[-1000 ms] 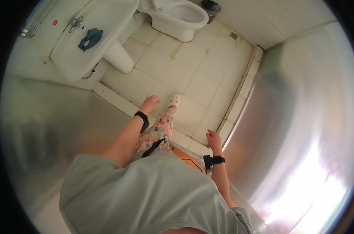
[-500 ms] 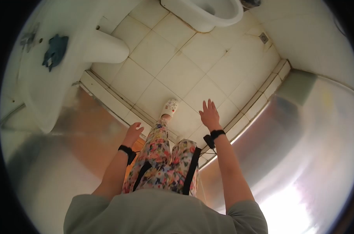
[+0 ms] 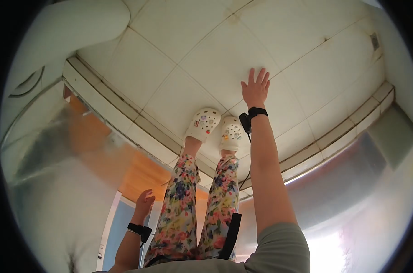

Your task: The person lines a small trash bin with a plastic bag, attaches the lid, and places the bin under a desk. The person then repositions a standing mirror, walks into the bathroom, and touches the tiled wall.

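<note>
My right hand (image 3: pixel 255 91) is stretched forward over the pale floor tiles (image 3: pixel 206 50), palm down, fingers spread and holding nothing. A black wristband with a small box (image 3: pixel 245 122) is on that wrist, and a thin cable hangs from it. My left hand (image 3: pixel 144 204) hangs low beside my left leg, its fingers loosely curled with a gap to the thumb and nothing seen in them. It also wears a black wristband (image 3: pixel 141 231). Between the hands are my flower-patterned trousers (image 3: pixel 179 200) and white clogs (image 3: pixel 205 123) decorated with charms, both standing on the tiles.
A raised tiled sill (image 3: pixel 124 116) crosses behind the clogs and continues at the right. Shiny curved panels (image 3: pixel 56 182) flank me, with an orange-brown surface (image 3: pixel 142 175) at the left. The white basin pedestal (image 3: pixel 92 22) is at the upper left; a floor drain (image 3: pixel 374 42) lies far right.
My view has moved forward and down, so the toilet and basin top have mostly left it. My right hand reaches farther forward; my left hand is lower. Both clogs now stand past the sill.
</note>
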A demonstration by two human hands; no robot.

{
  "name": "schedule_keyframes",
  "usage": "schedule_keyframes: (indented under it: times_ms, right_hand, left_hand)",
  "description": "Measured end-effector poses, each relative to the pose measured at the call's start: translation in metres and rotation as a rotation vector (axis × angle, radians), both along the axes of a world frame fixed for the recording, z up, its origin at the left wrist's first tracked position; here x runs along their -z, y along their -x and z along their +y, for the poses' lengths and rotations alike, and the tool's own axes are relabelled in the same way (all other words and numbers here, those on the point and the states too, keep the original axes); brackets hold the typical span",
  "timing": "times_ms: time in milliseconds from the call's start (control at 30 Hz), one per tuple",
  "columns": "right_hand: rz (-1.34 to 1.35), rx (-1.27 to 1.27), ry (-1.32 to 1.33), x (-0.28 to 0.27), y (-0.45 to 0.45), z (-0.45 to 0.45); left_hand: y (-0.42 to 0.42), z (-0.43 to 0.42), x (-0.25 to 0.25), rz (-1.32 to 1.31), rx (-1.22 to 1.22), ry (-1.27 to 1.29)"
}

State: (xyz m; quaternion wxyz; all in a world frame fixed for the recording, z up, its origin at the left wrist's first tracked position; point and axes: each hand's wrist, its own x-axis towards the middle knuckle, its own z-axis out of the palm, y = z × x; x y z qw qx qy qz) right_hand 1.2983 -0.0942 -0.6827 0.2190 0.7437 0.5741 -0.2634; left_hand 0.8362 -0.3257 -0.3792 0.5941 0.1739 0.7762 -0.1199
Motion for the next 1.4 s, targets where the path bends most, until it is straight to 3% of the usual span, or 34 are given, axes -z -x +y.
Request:
schedule_keyframes:
  times_ms: [67, 100, 200, 267, 400, 533, 633, 700, 1033, 1133, 1200, 1233, 1267, 1333, 1400]
  right_hand:
    - [-0.05, 0.06, -0.113, 0.016, 0.021, -0.009]
    - [-0.078, -0.086, -0.057, 0.02, 0.037, -0.017]
    - [0.252, -0.231, -0.119, 0.011, 0.091, -0.04]
    - [0.322, -0.279, -0.154, 0.008, 0.109, -0.051]
    - [0.343, -0.24, -0.157, 0.003, 0.094, -0.046]
    - [0.314, -0.308, -0.36, 0.013, 0.071, -0.032]
    - [0.351, -0.195, -0.347, 0.015, 0.071, -0.022]
    - [0.387, -0.301, -0.25, 0.009, 0.08, -0.009]
    - [0.295, -0.74, -0.304, 0.046, 0.089, 0.009]
    - [0.38, -0.629, -0.365, 0.048, 0.083, 0.013]
    - [0.154, -0.201, -0.306, 0.039, 0.07, 0.021]
    - [0.12, -0.105, -0.378, 0.032, 0.064, 0.023]
    - [0.115, -0.11, -0.381, 0.027, 0.056, 0.022]
    - [0.172, 0.111, -0.63, 0.017, 0.045, 0.021]
    - [0.179, 0.077, -0.6, 0.003, 0.045, 0.02]
  left_hand:
    - [-0.007, -0.003, 0.002, -0.031, -0.043, 0.113]
    - [-0.008, -0.008, 0.003, -0.029, -0.048, 0.128]
    - [-0.017, -0.011, 0.007, -0.071, -0.065, 0.138]
    - [-0.032, -0.004, 0.007, -0.051, -0.115, 0.052]
    - [-0.05, 0.021, 0.007, -0.067, -0.147, -0.005]
    - [-0.051, 0.016, 0.013, -0.068, -0.168, -0.009]
    - [-0.05, 0.009, 0.017, -0.077, -0.167, -0.011]
    - [-0.055, 0.009, 0.017, -0.105, -0.158, -0.001]
    - [-0.049, -0.005, 0.028, -0.074, -0.115, -0.046]
    - [-0.049, -0.008, 0.03, -0.082, -0.129, -0.071]
    - [-0.051, -0.006, 0.029, -0.082, -0.133, -0.068]
    - [-0.052, -0.004, 0.027, -0.088, -0.134, -0.068]
    - [-0.053, -0.002, 0.026, -0.088, -0.109, -0.068]
    - [-0.054, -0.002, 0.029, -0.092, -0.089, -0.08]
    - [-0.054, -0.005, 0.031, -0.112, -0.117, -0.103]
